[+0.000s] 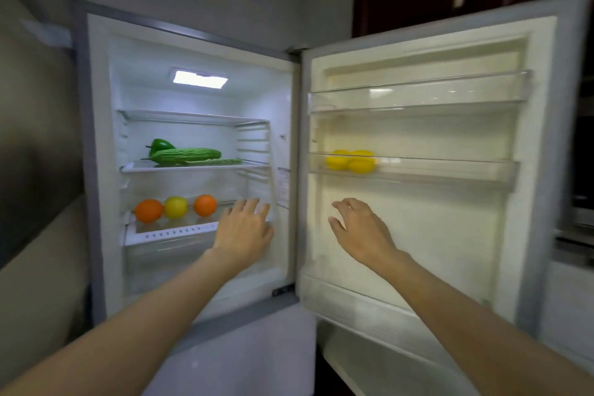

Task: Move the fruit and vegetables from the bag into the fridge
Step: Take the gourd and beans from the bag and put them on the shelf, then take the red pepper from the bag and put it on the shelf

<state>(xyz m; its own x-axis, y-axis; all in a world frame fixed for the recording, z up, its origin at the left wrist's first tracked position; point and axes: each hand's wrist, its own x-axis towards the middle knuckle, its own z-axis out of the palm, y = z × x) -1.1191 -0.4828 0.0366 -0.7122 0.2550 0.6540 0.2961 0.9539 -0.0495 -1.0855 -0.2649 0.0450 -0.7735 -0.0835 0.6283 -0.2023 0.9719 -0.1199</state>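
Hands: both reaching fwd, holding nothing.
Left hand [243, 226]: fingers apart & relaxed, hovering at front of the lower shelf [167, 232], right of the fruit; can't tell if touching.
Right hand [358, 228]: fingers spread & loosely bent, hanging in front of the inner door panel, below the mid door bin [450, 170]; not touching anything I can see.
Lower shelf: two oranges [148, 210] sitting w/ a yellow-green fruit [175, 207] between them, all in a row.
Middle shelf [135, 167]: green pepper [161, 145] lying behind a bitter gourd [185, 154]; a thin green veg [213, 161] lying in front, type unclear.
Door [450, 251]: standing open to the right; yellow fruits [352, 160] sitting in the mid door bin, left end.
Fridge [96, 170]: inside light [200, 78] glowing up top.
Bag: not showing in view.
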